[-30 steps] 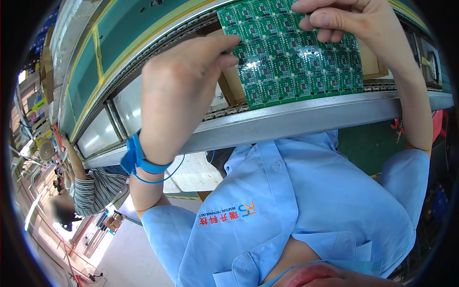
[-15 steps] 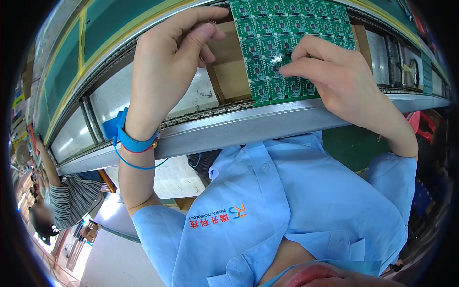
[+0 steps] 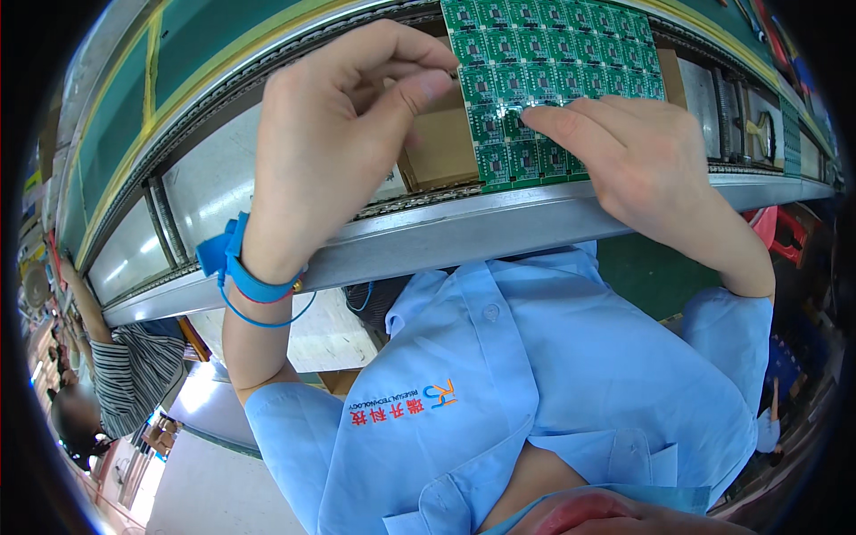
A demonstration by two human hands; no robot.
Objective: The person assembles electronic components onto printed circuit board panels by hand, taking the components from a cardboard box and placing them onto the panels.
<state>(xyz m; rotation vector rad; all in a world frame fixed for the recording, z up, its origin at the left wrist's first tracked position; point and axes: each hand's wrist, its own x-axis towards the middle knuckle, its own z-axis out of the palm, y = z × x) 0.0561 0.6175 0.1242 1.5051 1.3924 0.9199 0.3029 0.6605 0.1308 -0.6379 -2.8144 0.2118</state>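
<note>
A green circuit board panel (image 3: 571,76), made of many small repeated boards, lies across the conveyor rails in front of me. My left hand (image 3: 357,125) is at the panel's left edge, its fingers curled and the thumb close to the index finger. Whatever that pinch holds is too small to make out. My right hand (image 3: 624,147) reaches over the panel, with the index fingertip down on one of the small boards and the other fingers folded. Any part under that fingertip is hidden. A blue wrist strap (image 3: 259,281) with a thin cord circles my left wrist.
The conveyor's metal front rail (image 3: 428,227) runs between my body and the panel, with a chain along it. Cardboard (image 3: 441,147) shows below the panel's left edge. Another green panel (image 3: 790,134) sits farther right. At far left, a person in a striped top (image 3: 134,374) works along the line.
My left hand has moved right and slightly down to the panel's edge. My right hand has lowered slightly, its fingers folding more. The panel has shifted slightly right.
</note>
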